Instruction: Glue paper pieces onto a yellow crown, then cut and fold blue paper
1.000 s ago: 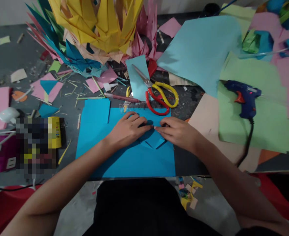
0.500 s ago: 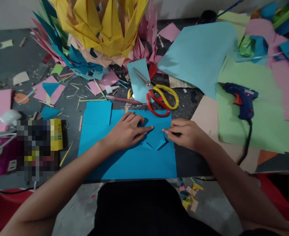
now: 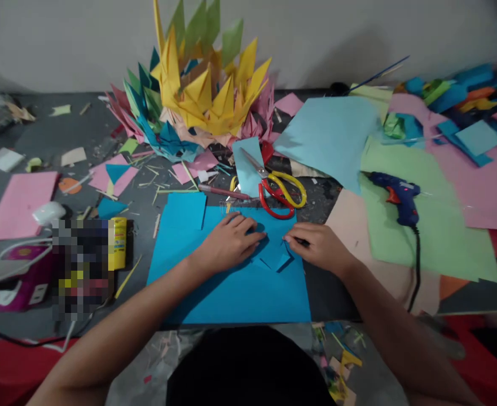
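Observation:
My left hand (image 3: 230, 239) lies on a large blue paper sheet (image 3: 231, 299), its fingers stretched toward the right and its index fingertip pressing down. Just right of it my right hand (image 3: 322, 248) is closed in a pinch at the sheet's right edge. Something dark shows under its fingers, too hidden to name. Between and below the hands is a small folded blue paper piece (image 3: 277, 261), its flaps raised. Scissors (image 3: 278, 189) with one red and one yellow handle lie just beyond, partly over a light blue paper strip (image 3: 248, 158).
A blue glue gun (image 3: 398, 194) lies on green paper (image 3: 438, 248) at right. Behind stands a layered folded-paper piece (image 3: 210, 101). A yellow glue stick (image 3: 119, 242), a smaller blue sheet (image 3: 184, 210), a pencil (image 3: 225, 192) and paper scraps lie around. The table's front edge runs close below.
The view has tilted up, showing more of the wall and the paper piece. Both hands stay by the folded blue paper; my left fingers have shifted slightly over the sheet.

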